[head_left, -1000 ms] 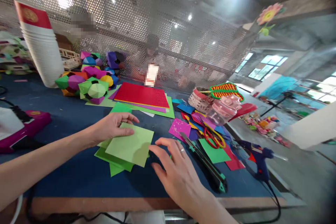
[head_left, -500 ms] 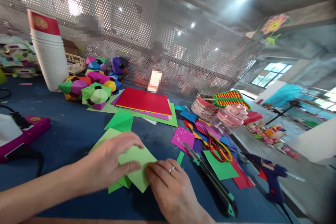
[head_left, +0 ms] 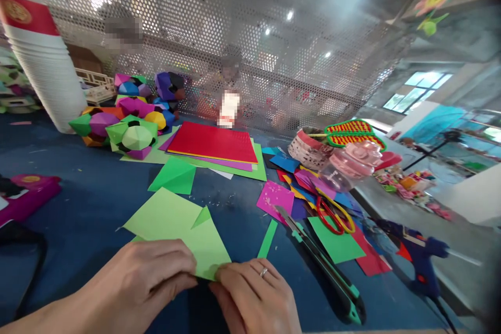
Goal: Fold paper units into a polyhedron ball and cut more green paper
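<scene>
A light green sheet of paper (head_left: 168, 216) lies at the front of the blue table, with a small folded green flap (head_left: 201, 217) near its right side. My left hand (head_left: 152, 276) pinches the sheet's near edge, thumb below and fingers on top. Beside it my right hand (head_left: 254, 292), with a ring on one finger, grips the near right corner between thumb and fingers. The fingertips of both hands hide part of that edge. Just beyond the sheet lies a brighter green folded paper (head_left: 174, 177).
At right lie a utility knife (head_left: 324, 266) with blade out, red-and-yellow scissors (head_left: 332, 214), paper scraps and a glue gun (head_left: 417, 255). Behind are a red paper stack (head_left: 213, 142), faceted paper balls (head_left: 135, 138) and stacked paper cups (head_left: 47, 68). A purple power strip (head_left: 29, 193) sits at left.
My left hand has come down from above the paper to its near edge and closed on it. More of the light green sheet now shows. The view has shifted slightly.
</scene>
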